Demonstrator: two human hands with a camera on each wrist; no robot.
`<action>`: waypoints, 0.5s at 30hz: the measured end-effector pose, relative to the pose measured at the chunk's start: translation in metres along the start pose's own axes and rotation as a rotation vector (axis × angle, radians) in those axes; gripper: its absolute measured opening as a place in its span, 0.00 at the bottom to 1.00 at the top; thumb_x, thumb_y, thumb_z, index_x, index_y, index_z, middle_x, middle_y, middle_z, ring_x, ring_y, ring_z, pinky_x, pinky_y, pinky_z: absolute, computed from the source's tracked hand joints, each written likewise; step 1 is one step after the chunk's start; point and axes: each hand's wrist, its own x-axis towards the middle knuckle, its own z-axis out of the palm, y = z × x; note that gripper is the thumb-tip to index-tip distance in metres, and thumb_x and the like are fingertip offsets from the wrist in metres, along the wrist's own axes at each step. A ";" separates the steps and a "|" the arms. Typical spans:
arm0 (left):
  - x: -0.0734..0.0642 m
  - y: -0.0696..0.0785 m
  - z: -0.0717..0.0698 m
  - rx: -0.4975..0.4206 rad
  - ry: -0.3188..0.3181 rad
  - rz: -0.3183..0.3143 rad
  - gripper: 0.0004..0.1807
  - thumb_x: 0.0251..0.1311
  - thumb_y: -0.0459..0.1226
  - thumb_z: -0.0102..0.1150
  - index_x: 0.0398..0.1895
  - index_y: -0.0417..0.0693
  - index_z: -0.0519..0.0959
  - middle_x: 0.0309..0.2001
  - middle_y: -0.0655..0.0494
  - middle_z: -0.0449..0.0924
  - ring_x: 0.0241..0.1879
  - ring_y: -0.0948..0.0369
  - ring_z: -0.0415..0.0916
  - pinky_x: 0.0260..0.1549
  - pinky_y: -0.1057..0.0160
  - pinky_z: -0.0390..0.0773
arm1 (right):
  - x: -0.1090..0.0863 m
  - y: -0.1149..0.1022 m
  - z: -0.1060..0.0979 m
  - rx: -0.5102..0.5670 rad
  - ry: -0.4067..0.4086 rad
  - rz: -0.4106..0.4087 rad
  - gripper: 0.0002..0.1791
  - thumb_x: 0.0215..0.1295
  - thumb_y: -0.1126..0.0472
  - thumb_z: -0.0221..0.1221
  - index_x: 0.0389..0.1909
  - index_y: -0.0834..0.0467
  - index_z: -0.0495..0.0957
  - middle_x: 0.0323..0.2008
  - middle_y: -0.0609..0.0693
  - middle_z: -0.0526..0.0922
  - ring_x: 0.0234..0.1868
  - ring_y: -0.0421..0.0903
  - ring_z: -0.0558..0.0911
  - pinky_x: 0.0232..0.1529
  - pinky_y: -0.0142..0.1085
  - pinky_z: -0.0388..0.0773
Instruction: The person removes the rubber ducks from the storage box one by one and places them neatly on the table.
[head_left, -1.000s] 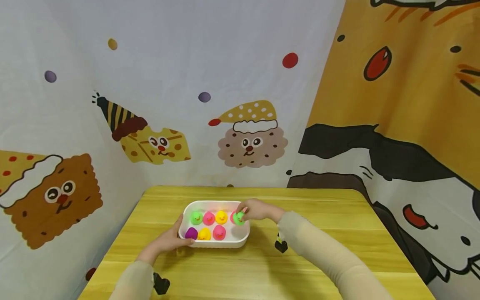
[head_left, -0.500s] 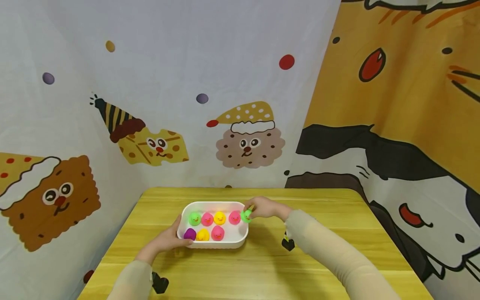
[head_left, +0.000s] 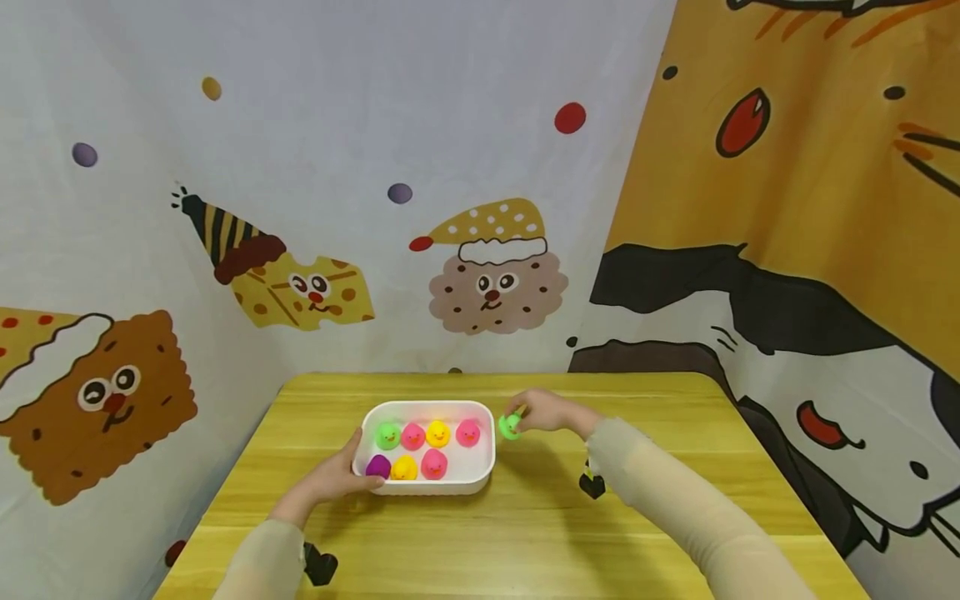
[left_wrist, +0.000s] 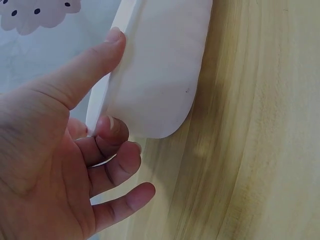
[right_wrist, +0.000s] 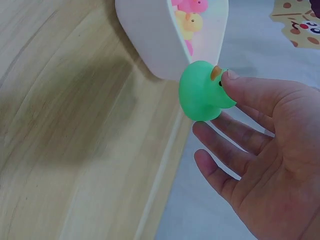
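A green rubber duck (right_wrist: 197, 92) is pinched between the thumb and fingers of my right hand (head_left: 551, 410), just off the right end of a white plastic tub (head_left: 468, 479). My left hand (head_left: 337, 475) grips the tub's left end, thumb on the rim and fingers beneath it, as the left wrist view shows. Inside the tub sit several rubber ducks in two rows: at the back a green duck (head_left: 387, 435), pink ones and a yellow duck (head_left: 438, 433); in front a purple duck (head_left: 378, 467), another yellow and a pink duck (head_left: 434, 464).
The tub stands on a wooden table (head_left: 420, 550) with rounded far corners. Behind and beside it hangs a cloth backdrop (head_left: 480, 100) printed with cartoon snacks and animals. A dark strap piece (head_left: 320, 565) hangs below the left sleeve, and a similar one (head_left: 592, 483) below the right.
My right hand has carried the green duck from above the tub's right part, over the rim, to the right outside it. My left hand keeps its grip on the tub.
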 end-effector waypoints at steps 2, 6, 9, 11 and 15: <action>-0.001 0.002 0.000 0.000 -0.002 -0.002 0.62 0.52 0.47 0.72 0.74 0.30 0.37 0.69 0.25 0.49 0.64 0.35 0.60 0.61 0.38 0.59 | -0.001 0.003 -0.001 0.000 0.002 0.006 0.13 0.58 0.72 0.63 0.45 0.64 0.81 0.44 0.52 0.82 0.45 0.51 0.80 0.45 0.40 0.78; -0.002 0.004 0.000 -0.018 -0.012 -0.016 0.62 0.53 0.47 0.71 0.74 0.30 0.36 0.70 0.25 0.47 0.64 0.36 0.59 0.61 0.38 0.58 | -0.004 0.009 -0.001 -0.014 0.007 0.022 0.13 0.58 0.72 0.63 0.45 0.64 0.81 0.44 0.52 0.82 0.44 0.51 0.81 0.44 0.39 0.78; -0.001 0.005 0.000 -0.023 -0.019 -0.020 0.62 0.54 0.46 0.71 0.74 0.30 0.35 0.70 0.26 0.45 0.66 0.34 0.54 0.63 0.36 0.52 | -0.005 0.014 0.001 -0.008 0.024 0.033 0.13 0.58 0.71 0.63 0.45 0.63 0.81 0.43 0.51 0.82 0.44 0.52 0.81 0.43 0.39 0.79; -0.001 0.006 0.000 -0.020 -0.023 -0.023 0.62 0.54 0.46 0.71 0.74 0.30 0.35 0.71 0.26 0.44 0.67 0.34 0.53 0.62 0.36 0.52 | -0.006 0.017 0.004 -0.002 0.039 0.037 0.13 0.59 0.71 0.63 0.45 0.62 0.81 0.43 0.51 0.82 0.44 0.52 0.81 0.44 0.39 0.79; 0.000 0.007 0.000 -0.022 -0.033 -0.025 0.61 0.55 0.46 0.70 0.74 0.30 0.35 0.71 0.27 0.42 0.68 0.34 0.51 0.63 0.36 0.51 | -0.008 0.025 0.009 -0.009 0.065 0.046 0.12 0.59 0.71 0.62 0.45 0.61 0.81 0.42 0.50 0.82 0.45 0.52 0.80 0.47 0.42 0.78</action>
